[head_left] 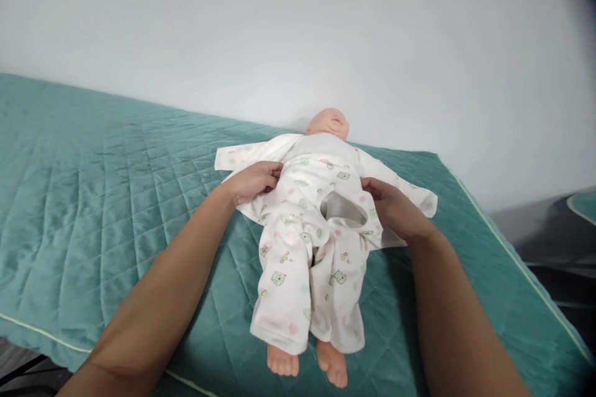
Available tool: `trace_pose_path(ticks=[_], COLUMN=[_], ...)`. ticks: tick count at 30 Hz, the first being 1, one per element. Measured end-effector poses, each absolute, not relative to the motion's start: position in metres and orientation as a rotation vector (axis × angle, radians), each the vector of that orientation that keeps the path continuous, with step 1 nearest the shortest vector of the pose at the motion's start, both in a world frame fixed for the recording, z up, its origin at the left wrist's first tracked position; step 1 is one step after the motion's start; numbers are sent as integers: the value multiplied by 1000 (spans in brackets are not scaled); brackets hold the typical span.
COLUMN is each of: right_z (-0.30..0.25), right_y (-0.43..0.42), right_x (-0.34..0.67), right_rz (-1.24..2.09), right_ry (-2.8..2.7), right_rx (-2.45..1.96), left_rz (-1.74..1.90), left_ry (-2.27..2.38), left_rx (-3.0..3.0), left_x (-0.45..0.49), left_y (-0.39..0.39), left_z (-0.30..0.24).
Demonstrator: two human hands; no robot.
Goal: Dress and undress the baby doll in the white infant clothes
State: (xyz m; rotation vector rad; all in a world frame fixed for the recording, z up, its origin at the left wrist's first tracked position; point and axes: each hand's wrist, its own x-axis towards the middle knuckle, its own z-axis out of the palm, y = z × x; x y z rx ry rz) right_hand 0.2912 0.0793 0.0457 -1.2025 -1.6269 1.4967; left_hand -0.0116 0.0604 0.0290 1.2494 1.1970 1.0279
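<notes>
A baby doll point(328, 122) lies on its back on a teal quilted mattress point(116, 186), head towards the wall and bare feet point(307, 361) towards me. It wears white printed trousers point(302, 260) and an open white top point(251, 155) spread out beneath it. My left hand point(254, 181) grips the trousers' waistband at the doll's right side, fingers curled on the cloth. My right hand point(393, 208) holds the waistband at the other side, fingers closed on the fabric.
A plain white wall point(298, 37) rises directly behind the mattress. The mattress edge with pale piping runs along the front left and down the right side point(521, 267). Dark floor and a second teal-edged item point(582, 205) lie at the right.
</notes>
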Motion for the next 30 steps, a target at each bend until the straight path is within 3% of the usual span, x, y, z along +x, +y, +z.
trace_pose_path(ticks=[6,19,25,30], right_z=[46,39,28,37], right_y=[78,82,90,88], right_x=[288,286,286,281], right_rz=[1427,1285,974,749], right_ry=[-1651,-1627,-1677,-1959], right_rx=[-1302,-1423,-1589,-1628], left_rz=[911,971,1034,842], left_ry=[1034,1399,1642,1619], left_rx=[1313,1399,1507,1680], left_x=[-11,2,8,4], left_y=[59,63,68,65], left_z=[26,24,21,30])
